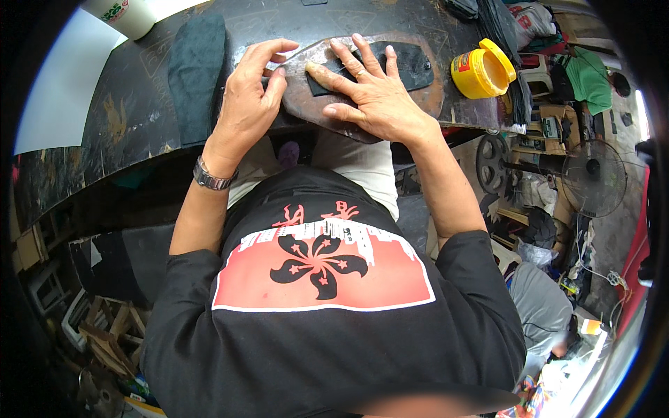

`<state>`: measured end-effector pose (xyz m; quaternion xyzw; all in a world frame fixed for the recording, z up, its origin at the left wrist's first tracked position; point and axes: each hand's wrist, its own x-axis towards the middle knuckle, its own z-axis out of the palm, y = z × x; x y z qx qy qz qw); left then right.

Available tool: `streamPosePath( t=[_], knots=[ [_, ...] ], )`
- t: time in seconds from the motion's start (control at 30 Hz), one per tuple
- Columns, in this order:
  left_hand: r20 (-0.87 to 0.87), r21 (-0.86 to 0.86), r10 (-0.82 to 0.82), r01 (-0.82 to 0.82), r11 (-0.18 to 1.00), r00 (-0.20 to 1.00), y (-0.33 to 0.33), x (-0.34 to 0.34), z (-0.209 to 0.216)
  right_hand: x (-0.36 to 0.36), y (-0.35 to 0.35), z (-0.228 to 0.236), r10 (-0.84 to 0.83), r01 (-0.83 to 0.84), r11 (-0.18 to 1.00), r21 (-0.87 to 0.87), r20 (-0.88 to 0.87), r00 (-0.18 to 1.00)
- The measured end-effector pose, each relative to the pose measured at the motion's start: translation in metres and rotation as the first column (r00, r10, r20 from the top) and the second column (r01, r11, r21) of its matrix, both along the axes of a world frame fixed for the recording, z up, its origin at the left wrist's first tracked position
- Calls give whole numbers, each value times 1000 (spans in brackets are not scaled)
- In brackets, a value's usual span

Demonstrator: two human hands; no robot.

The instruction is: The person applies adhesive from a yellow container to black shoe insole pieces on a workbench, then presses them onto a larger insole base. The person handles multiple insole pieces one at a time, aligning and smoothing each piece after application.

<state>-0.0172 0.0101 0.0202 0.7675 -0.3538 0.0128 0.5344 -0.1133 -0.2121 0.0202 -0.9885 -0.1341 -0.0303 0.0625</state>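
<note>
A rounded brown board (333,120) lies at the near edge of the dark table, with a flat black leather-like piece (416,68) on top. My right hand (376,97) rests on that piece, fingers spread and lying flat across it. At the board's left edge is my left hand (254,90), its fingers curled and the thumb facing the index finger. A thin greyish edge shows between them, too small to make out. Left of this hand lies a stack of dark, sole-shaped pieces (197,76).
An open yellow tub (481,73) stands right of the board on the dark table (150,115). White paper (70,90) and a white container (125,15) occupy the far left. Dark strips (496,31) hang over the right end. A fan (594,168) stands beyond, near a person (536,306).
</note>
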Motion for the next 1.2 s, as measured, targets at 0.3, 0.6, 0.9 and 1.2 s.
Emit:
streamPosePath(
  t=[0.3,0.6,0.9,1.2],
  knots=[
    [238,186,-78,34,982,968,-19,6,-4,-15,2,6,-8,11,994,109,-30,1000],
    [290,300,-82,-9,954,954,-23,1,-3,-58,-69,7,-448,221,569,792,74,891],
    [315,334,-78,-34,942,946,-25,1,2,-47,-73,-24,-633,594,739,318,25,774],
    [304,359,-101,-15,933,947,-23,0,2,-51,-30,-20,-726,710,688,151,133,675]
  ],
)
